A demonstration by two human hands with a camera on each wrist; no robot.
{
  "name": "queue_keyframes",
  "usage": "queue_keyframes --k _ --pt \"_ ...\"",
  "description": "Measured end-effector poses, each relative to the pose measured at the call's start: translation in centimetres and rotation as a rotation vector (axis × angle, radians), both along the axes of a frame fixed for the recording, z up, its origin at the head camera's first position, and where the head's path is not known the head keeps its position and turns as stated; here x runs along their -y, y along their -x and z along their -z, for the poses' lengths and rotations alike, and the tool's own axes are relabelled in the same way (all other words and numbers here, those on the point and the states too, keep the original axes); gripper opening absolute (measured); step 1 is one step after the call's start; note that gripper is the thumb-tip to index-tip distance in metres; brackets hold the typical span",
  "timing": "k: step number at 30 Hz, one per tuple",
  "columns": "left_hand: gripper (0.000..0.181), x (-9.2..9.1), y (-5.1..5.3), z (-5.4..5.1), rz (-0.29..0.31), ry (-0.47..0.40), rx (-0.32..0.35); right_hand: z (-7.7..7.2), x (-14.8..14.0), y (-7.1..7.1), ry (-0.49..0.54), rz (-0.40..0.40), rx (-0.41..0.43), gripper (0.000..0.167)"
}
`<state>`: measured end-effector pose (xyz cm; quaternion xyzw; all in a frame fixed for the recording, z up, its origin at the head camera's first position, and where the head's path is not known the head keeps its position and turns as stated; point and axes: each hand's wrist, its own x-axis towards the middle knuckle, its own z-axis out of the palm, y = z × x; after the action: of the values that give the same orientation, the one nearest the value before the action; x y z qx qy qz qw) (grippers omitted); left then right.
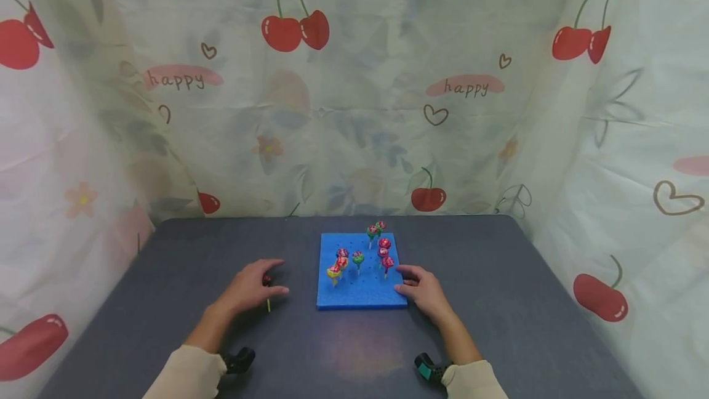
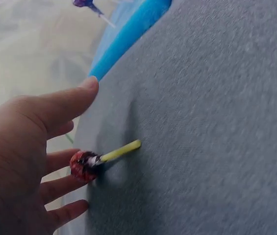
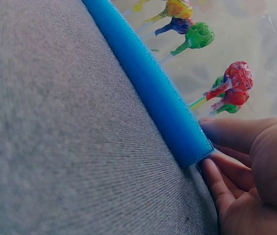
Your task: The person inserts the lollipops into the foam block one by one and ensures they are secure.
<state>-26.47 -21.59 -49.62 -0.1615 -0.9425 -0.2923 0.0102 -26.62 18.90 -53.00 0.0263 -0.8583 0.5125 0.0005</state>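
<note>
On the dark table, my left hand [image 1: 253, 283] is spread around a lone lollipop [image 2: 84, 166] with a dark red wrapper and a yellow-green stick. In the left wrist view the thumb stands apart from the candy, while the other fingers lie behind it; no grip shows. My right hand [image 1: 425, 291] holds the right edge of a blue foam board [image 1: 362, 297], thumb over the top and fingers at the side near the corner [image 3: 197, 154]. Several lollipops stand upright in the board, among them a green one [image 1: 357, 258] and a red one [image 1: 388, 262].
Small holes dot the board's top. The grey tabletop [image 1: 277, 350] extends around it. Behind and at both sides hangs a pale curtain [image 1: 354, 140] printed with cherries. Black camera straps [image 1: 239, 360] are on both wrists.
</note>
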Motion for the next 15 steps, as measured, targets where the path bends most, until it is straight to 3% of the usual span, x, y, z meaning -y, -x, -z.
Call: queue_keyframes --k 9,15 --pt "0.046 1.1 0.8 -0.4 -0.014 0.016 0.036 0.0 0.0 -0.1 0.004 -0.005 -0.009 0.042" --pt "0.035 1.5 1.1 0.1 -0.019 0.011 0.019 -0.1 0.0 -0.1 0.007 -0.008 -0.005 0.042"
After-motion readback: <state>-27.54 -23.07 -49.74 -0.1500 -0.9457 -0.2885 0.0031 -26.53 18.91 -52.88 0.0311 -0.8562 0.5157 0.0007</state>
